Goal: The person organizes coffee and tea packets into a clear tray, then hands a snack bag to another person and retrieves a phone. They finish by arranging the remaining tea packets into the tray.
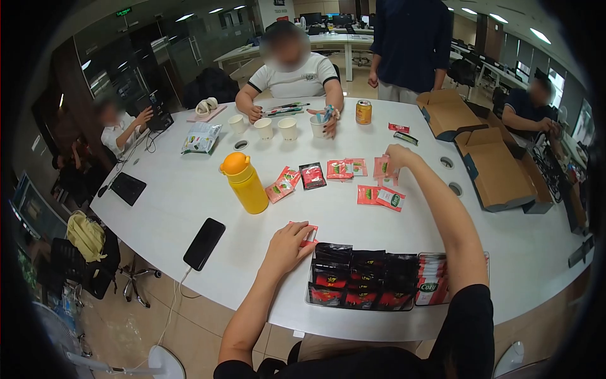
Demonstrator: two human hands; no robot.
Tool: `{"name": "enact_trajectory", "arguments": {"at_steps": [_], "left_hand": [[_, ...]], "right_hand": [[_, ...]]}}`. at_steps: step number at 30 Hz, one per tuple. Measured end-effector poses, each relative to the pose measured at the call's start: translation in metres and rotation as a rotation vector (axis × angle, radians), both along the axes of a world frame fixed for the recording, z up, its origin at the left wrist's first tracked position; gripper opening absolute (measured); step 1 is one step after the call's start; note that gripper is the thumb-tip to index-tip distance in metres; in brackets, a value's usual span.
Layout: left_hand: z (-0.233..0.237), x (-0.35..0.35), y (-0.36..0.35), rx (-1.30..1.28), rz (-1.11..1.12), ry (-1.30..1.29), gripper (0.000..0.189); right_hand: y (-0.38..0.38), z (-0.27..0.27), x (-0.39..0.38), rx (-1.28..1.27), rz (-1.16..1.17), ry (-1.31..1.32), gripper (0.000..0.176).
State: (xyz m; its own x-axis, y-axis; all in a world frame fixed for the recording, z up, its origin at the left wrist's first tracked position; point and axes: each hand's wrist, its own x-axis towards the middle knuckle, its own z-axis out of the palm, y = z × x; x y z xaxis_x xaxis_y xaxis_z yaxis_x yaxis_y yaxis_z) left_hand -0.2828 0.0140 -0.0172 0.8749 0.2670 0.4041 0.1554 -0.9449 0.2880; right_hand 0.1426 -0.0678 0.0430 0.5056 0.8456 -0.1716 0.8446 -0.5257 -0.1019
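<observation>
My right hand (399, 157) reaches across the table, its fingers closed on a red tea sachet (381, 167). Below it lie more red sachets, one a white-faced Cozy tea sachet (391, 198). Near me, my left hand (290, 247) is curled over another red-and-white sachet (310, 236), partly hidden by the fingers. Just to its right, a clear tray (360, 307) holds rows of black-and-red sachets (360, 278). An adjoining tray holds red Cozy sachets (429, 284), partly covered by my right arm. Farther off lie a black sachet (312, 176) and several red ones (283, 184).
A yellow bottle (246, 186) stands left of the sachets, and a phone (204, 244) lies on its cable. Across the table, a person's hand (329, 125) touches a paper cup (318, 128). A can (363, 112) and open cardboard boxes (495, 167) are at the right.
</observation>
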Motion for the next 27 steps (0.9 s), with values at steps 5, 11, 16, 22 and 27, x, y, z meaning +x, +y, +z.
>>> {"name": "enact_trajectory", "arguments": {"at_steps": [5, 11, 16, 22, 27], "left_hand": [[0.017, -0.007, -0.009, 0.022, 0.019, -0.088, 0.039], [0.065, -0.027, -0.022, -0.136, 0.129, -0.586, 0.026], [0.097, -0.053, -0.088, -0.427, 0.020, -0.841, 0.025], [0.092, -0.042, -0.179, -0.925, -0.610, -0.445, 0.083], [0.055, -0.024, -0.235, -1.041, -0.508, -0.432, 0.044]], "right_hand": [[-0.065, 0.045, -0.050, 0.375, -0.032, 0.201, 0.035], [-0.176, 0.084, -0.158, 1.028, -0.139, 0.747, 0.023], [-0.239, 0.095, -0.243, 1.181, -0.158, 0.969, 0.019], [-0.269, 0.044, -0.322, 1.189, -0.004, 1.197, 0.016], [-0.278, -0.004, -0.360, 1.428, -0.183, 1.320, 0.035]]}}
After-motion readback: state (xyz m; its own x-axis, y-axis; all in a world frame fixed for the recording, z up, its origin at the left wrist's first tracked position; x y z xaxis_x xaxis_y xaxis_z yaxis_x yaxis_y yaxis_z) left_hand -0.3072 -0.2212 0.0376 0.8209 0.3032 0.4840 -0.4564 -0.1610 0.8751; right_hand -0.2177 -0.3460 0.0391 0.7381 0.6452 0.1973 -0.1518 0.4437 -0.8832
